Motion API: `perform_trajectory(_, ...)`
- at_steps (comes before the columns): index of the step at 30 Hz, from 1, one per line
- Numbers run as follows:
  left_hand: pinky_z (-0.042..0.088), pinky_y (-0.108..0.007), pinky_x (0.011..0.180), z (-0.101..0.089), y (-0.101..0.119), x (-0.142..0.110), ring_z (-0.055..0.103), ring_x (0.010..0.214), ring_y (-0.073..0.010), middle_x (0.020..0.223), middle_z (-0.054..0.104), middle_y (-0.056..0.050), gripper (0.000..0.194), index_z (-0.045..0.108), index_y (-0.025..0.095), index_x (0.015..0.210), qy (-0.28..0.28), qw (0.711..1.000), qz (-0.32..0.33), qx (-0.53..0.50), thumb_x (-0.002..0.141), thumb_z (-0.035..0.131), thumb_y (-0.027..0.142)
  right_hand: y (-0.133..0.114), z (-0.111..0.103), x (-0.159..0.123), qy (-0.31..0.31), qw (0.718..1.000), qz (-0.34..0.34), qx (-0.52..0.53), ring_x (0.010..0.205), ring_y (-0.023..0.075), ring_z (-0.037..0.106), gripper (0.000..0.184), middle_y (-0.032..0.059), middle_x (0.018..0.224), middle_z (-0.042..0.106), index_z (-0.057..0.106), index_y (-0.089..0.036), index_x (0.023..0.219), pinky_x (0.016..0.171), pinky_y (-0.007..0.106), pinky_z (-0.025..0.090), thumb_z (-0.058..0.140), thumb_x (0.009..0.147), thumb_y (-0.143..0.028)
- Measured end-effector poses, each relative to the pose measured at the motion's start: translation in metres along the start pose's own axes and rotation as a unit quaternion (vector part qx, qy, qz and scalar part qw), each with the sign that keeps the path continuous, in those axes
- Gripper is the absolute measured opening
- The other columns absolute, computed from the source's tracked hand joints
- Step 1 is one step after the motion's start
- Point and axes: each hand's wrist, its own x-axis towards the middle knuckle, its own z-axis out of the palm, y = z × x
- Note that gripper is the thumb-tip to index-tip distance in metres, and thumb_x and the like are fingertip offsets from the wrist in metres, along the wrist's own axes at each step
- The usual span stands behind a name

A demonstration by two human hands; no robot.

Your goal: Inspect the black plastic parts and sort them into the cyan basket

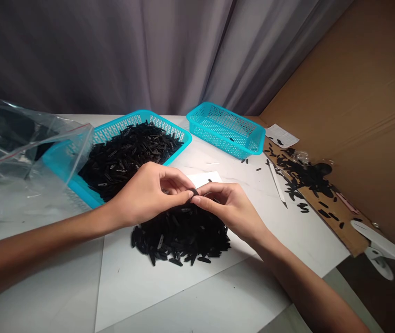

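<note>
Between the fingertips of both hands is a small black piece (194,192), narrow and slightly curved; its exact kind is too small to make out. My left hand (152,192) pinches one end of it with thumb and forefinger. At the other end, my right hand (227,203) closes thumb and index finger on the same piece. Below the hands, a heap of black clip-like pieces (183,238) lies on a white sheet (124,286). The hands cover the upper part of that heap.
A blue basket (183,134) full of similar black pieces stands behind my left hand. Farther right is a second blue basket (225,143) with one small piece inside. A clear plastic bag (34,157) lies left. Black pieces (308,178) and a white pointed tool (276,182) lie right.
</note>
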Motion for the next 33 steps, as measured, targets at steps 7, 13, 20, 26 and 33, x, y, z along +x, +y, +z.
perform_trajectory(7, 0.054, -0.019, 0.064, 0.0029, -0.0041, -0.0029, 0.071, 0.073, -0.0140, 0.081, 0.079, 0.001, 0.014, 0.080, 0.021, 0.088, -0.015, 0.999, 0.009, 0.041, 0.080, 0.074, 0.030, -0.0002, 0.0024, -0.0009, -0.022, 0.997, -0.013, -0.068, 0.067, 0.0127, 0.056, 0.018, -0.0016, 0.072, 0.071, 0.078, -0.017, 0.077, 0.066, 0.027, 0.042, 0.076, 0.084, -0.034)
perform_trajectory(13, 0.055, -0.018, 0.067, 0.0003, -0.0026, -0.0001, 0.073, 0.077, -0.0138, 0.084, 0.080, 0.002, 0.014, 0.080, 0.022, 0.093, -0.047, 0.999, -0.003, 0.027, 0.083, 0.073, 0.029, 0.0037, -0.0017, 0.0004, -0.055, 0.997, 0.037, -0.032, 0.065, 0.0136, 0.054, 0.025, -0.0003, 0.067, 0.068, 0.080, -0.016, 0.076, 0.064, 0.028, 0.040, 0.078, 0.082, -0.040)
perform_trajectory(20, 0.054, -0.016, 0.069, -0.0037, -0.0001, -0.0003, 0.073, 0.078, -0.0124, 0.084, 0.080, 0.003, 0.013, 0.080, 0.022, 0.085, -0.087, 0.996, -0.010, -0.012, 0.086, 0.073, 0.033, 0.0022, -0.0052, 0.0008, -0.075, 0.996, 0.051, -0.021, 0.069, 0.0165, 0.061, 0.024, 0.0039, 0.073, 0.076, 0.081, -0.016, 0.076, 0.068, 0.029, 0.044, 0.080, 0.081, -0.040)
perform_trajectory(26, 0.053, -0.019, 0.066, -0.0030, 0.0013, 0.0011, 0.072, 0.073, -0.0141, 0.078, 0.079, 0.001, 0.010, 0.081, 0.021, 0.080, -0.096, 0.995, -0.019, -0.005, 0.082, 0.075, 0.030, 0.0020, -0.0051, -0.0008, -0.097, 0.993, 0.058, -0.034, 0.066, 0.0150, 0.059, 0.026, 0.0039, 0.071, 0.074, 0.081, -0.015, 0.077, 0.063, 0.028, 0.043, 0.080, 0.081, -0.041)
perform_trajectory(33, 0.051, -0.020, 0.058, -0.0052, 0.0026, 0.0014, 0.069, 0.065, -0.0146, 0.072, 0.077, -0.002, 0.014, 0.081, 0.020, 0.076, -0.097, 0.993, -0.053, -0.043, 0.082, 0.074, 0.031, -0.0007, -0.0035, -0.0023, -0.112, 0.992, 0.053, 0.016, 0.067, 0.0154, 0.061, 0.029, 0.0036, 0.074, 0.074, 0.080, -0.017, 0.078, 0.063, 0.028, 0.045, 0.079, 0.082, -0.045)
